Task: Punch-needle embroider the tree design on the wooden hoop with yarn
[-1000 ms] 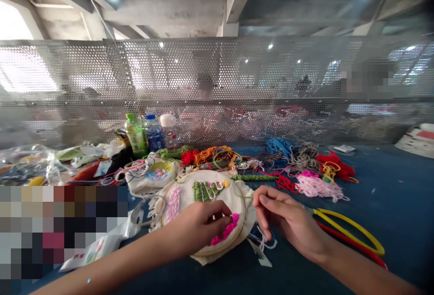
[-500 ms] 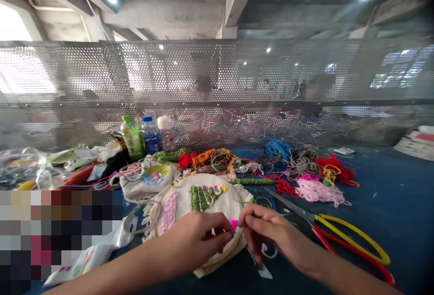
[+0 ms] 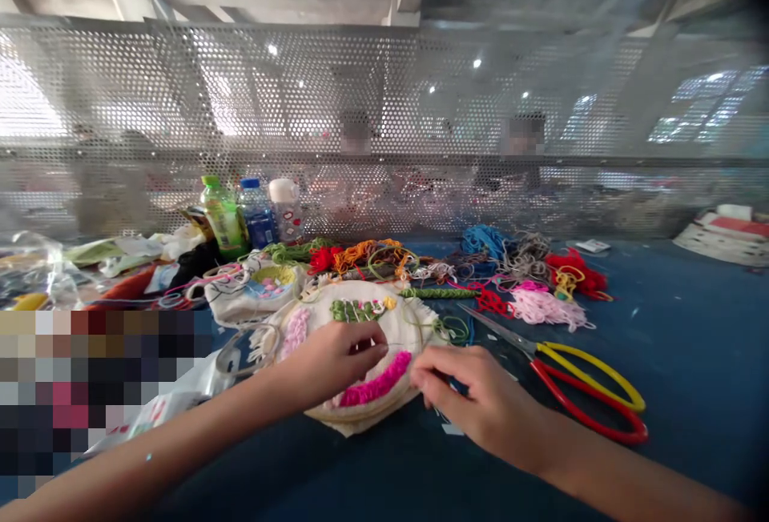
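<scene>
A round embroidery hoop (image 3: 360,290) with pale cloth lies on the blue table, bearing pink, green and yellow stitching and a magenta band (image 3: 378,382). My left hand (image 3: 348,354) is over the hoop's middle, thumb and fingers closed in a pinch; a thin thing, perhaps a needle or thread, shows near the fingertips. At the hoop's right edge, my right hand (image 3: 450,386) has its fingers curled together, and what they hold is too small to name. Scissors (image 3: 529,346) with yellow and red handles lie open to the right of my right hand.
Behind the hoop are orange yarn (image 3: 369,254), blue yarn (image 3: 484,242), red yarn (image 3: 577,270) and pale pink yarn (image 3: 546,306). Three bottles (image 3: 258,218) stand at the back left before a perforated metal screen (image 3: 384,106). A second embroidered piece (image 3: 234,298) lies left of the hoop.
The view has tilted down a little. My left hand has risen off the lower part of the hoop, uncovering the magenta band. My right hand's fingers have curled in.
</scene>
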{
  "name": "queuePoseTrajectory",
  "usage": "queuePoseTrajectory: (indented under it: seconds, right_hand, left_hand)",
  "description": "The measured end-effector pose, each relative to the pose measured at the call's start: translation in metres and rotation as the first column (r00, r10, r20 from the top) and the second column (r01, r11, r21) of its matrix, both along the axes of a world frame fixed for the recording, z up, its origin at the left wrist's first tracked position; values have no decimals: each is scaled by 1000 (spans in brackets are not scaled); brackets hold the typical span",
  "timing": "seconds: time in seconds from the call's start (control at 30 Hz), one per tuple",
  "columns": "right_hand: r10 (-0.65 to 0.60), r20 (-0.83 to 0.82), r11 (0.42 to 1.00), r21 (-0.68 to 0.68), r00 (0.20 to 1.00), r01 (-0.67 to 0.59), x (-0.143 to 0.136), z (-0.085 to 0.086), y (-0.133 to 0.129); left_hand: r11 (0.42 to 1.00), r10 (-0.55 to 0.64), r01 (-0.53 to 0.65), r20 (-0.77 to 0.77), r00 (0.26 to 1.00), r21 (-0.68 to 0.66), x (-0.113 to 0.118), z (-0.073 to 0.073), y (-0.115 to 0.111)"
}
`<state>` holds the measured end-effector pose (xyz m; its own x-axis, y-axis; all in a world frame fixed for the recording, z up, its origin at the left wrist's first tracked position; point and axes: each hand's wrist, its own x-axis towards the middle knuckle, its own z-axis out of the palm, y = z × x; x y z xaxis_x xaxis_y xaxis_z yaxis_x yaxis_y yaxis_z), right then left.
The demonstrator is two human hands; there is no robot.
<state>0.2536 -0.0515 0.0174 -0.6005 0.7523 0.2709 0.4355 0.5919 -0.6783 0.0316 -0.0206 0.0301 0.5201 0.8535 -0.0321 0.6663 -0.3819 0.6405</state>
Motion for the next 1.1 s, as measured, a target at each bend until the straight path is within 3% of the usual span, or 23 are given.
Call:
queuePoseTrajectory:
  seconds: [0.03, 0.07, 0.13, 0.3, 0.37, 0.43, 0.57, 0.63, 0.93, 1.1]
  right_hand:
    - [-31, 14, 974, 224, 999, 27, 3, 3, 1]
    - [-66, 31, 912, 408, 997, 48, 7, 3, 4]
    - [-170, 77, 773, 629, 982, 84, 13, -1, 14]
    - [-457, 111, 572, 796, 882, 197, 22, -22, 40]
    - [-501, 137, 544, 818, 855, 188, 23, -26, 45]
    - [-470, 171, 593, 788, 866, 166, 23, -27, 46]
    - [-278, 160, 819, 555, 947, 147, 23, -26, 44]
    - [-232, 144, 866, 482, 962, 136, 22, -27, 41]
    - [-185, 259, 866, 499, 948, 32, 23, -27, 35]
    - [-97, 311, 848, 524, 946, -85, 25, -25, 36]
  left_hand:
    - [1000, 8, -8, 10, 1000, -21, -1, 0, 1]
    - [999, 13, -12, 20, 1000, -35, -1, 0, 2]
    - [1000, 19, -18, 28, 999, -23, -3, -1, 5]
    - [997, 63, -63, 2, 998, 37, -7, -3, 13]
    - [996, 81, -81, -2, 997, 27, -8, -5, 16]
    - [996, 89, -89, 4, 996, 15, -9, -7, 18]
    - [999, 53, -53, 21, 998, -13, -8, -9, 16]
    - [1000, 9, -8, 21, 1000, -29, -7, -10, 14]
    - [997, 26, -27, -23, 999, -66, 1, -13, 7]
    - [998, -69, 68, -56, 996, -14, 8, -13, -5]
